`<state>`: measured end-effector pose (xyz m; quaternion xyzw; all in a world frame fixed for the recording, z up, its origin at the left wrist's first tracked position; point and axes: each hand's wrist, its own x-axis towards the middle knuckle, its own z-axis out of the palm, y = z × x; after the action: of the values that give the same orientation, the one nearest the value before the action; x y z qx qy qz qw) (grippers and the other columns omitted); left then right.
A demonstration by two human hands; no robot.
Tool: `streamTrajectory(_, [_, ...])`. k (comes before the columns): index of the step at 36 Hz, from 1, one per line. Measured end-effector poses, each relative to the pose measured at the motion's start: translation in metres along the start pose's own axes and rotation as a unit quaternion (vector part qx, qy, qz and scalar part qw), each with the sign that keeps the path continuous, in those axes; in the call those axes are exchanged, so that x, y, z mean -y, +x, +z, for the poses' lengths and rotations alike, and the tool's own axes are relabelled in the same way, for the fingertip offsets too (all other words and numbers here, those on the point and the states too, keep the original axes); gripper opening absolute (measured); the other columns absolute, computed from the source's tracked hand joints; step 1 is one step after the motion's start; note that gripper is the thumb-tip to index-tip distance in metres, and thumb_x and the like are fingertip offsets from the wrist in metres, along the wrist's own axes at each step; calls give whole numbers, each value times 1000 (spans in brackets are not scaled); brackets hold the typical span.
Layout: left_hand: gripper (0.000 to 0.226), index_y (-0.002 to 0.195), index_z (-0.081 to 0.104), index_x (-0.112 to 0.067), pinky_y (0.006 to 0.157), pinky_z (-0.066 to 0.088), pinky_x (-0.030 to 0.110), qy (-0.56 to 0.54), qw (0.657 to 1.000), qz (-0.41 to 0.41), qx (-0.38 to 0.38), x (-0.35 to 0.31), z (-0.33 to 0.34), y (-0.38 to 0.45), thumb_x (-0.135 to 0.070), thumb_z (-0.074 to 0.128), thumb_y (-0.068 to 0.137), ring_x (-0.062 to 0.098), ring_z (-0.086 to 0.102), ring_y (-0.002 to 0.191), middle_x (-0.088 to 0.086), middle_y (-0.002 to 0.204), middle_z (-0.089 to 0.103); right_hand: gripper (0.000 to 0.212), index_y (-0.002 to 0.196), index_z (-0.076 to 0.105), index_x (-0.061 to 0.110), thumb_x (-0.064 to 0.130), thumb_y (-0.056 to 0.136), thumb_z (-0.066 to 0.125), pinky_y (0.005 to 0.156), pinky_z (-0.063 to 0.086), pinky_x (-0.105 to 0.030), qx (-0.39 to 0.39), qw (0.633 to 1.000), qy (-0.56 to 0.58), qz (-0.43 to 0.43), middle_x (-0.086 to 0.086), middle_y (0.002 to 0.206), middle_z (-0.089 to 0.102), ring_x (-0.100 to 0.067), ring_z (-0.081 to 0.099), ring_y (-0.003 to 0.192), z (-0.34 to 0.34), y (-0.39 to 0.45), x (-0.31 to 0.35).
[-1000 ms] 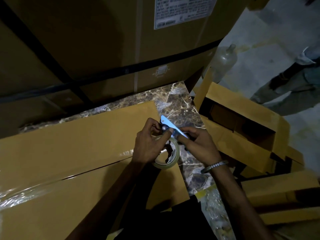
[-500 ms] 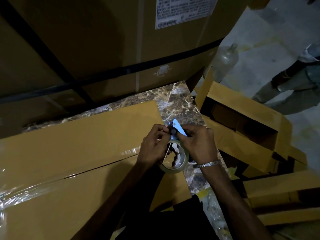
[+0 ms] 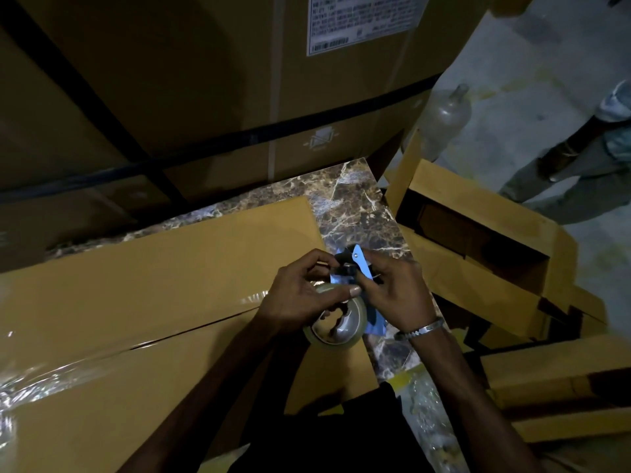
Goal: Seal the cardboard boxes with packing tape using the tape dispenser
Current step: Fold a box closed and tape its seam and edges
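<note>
A flat brown cardboard box lies in front of me, with shiny clear tape along its seam at the left. Over its right end I hold a blue tape dispenser carrying a roll of clear tape. My left hand curls over the roll, thumb laid across its top edge. The fingers of my right hand grip the dispenser's blue body from the right. A silver bracelet sits on that wrist.
A big strapped carton with a white label stands close behind the box. Marble surface shows between them. Open and folded cardboard boxes lie at the right. A clear plastic bottle and another person's legs are further right.
Both hands and the dispenser shifted slightly right and toward me. The dispenser's blue blade end turned more upright, and my right hand closed in nearer the roll.
</note>
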<state>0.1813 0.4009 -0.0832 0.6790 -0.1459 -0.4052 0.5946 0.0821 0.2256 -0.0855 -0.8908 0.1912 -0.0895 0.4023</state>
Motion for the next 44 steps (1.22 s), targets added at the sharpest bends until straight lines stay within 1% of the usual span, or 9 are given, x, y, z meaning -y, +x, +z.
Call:
streamTrajectory(10, [51, 111, 59, -19, 70, 63, 59, 0, 998, 27, -63, 4, 12, -3, -35, 95, 79, 31, 78, 78, -1, 106, 75, 47, 141, 64, 35, 44, 95, 59, 78, 63, -44, 24, 999, -43, -21, 1, 114, 78, -18, 76, 97, -1, 4, -9])
streamTrajectory(18, [39, 98, 65, -24, 53, 44, 33, -123, 980, -55, -149, -2, 25, -4, -39, 93, 76, 28, 66, 60, 6, 100, 76, 38, 141, 62, 30, 29, 103, 66, 101, 55, -33, 123, 976, 155, 87, 17, 132, 68, -3, 64, 122, -3, -1, -3])
streamTrajectory(25, [27, 109, 67, -20, 62, 43, 39, -208, 966, -63, -141, -2, 35, -8, -27, 85, 90, 30, 65, 67, 10, 108, 74, 38, 124, 73, 27, 44, 90, 68, 107, 50, -49, 189, 845, 402, 297, -2, 128, 73, -26, 69, 120, -8, -2, 0])
streamTrajectory(29, [26, 110, 67, -20, 63, 44, 40, -222, 959, -64, -164, -1, 42, -6, -31, 83, 93, 39, 69, 72, 10, 111, 73, 65, 133, 67, 17, 52, 79, 74, 101, 54, -47, 181, 820, 421, 342, -9, 129, 72, -33, 68, 118, -8, 0, -2])
streamTrajectory(32, [24, 109, 67, -21, 61, 43, 39, -219, 956, -69, -181, -1, 45, -5, -35, 81, 95, 53, 71, 81, 12, 108, 71, 54, 141, 62, 17, 45, 94, 63, 99, 56, -41, 179, 769, 484, 377, -9, 137, 68, -31, 67, 123, -13, 1, 0])
streamTrajectory(35, [23, 111, 66, -27, 64, 59, 44, -121, 969, -25, -212, 0, 46, -5, -43, 75, 98, 41, 73, 89, 0, 103, 75, 39, 126, 75, 13, 35, 99, 58, 97, 60, -46, 164, 700, 571, 395, -16, 133, 69, -31, 70, 114, -15, -3, 8])
streamTrajectory(37, [27, 116, 64, -26, 68, 64, 51, -44, 974, 8, -222, 0, 46, -6, -46, 71, 100, 29, 75, 81, -4, 105, 75, 37, 120, 78, 13, 36, 101, 56, 101, 55, -49, 165, 693, 579, 395, -17, 129, 71, -31, 71, 108, -12, -7, 13])
streamTrajectory(40, [21, 115, 62, -25, 61, 61, 38, -26, 969, 28, -245, -5, 50, -10, -42, 66, 104, 19, 74, 66, -7, 102, 74, 39, 122, 76, 12, 36, 105, 51, 93, 56, -50, 160, 689, 588, 392, -15, 117, 74, -31, 73, 100, -8, -9, 16])
streamTrajectory(44, [23, 117, 59, -37, 75, 59, 51, 62, 969, 52, -234, -1, 50, -11, -54, 55, 102, 19, 72, 82, -12, 103, 73, 45, 135, 67, 6, 34, 102, 56, 119, 35, -60, 140, 670, 615, 391, -21, 138, 63, -41, 56, 130, -11, -11, 13])
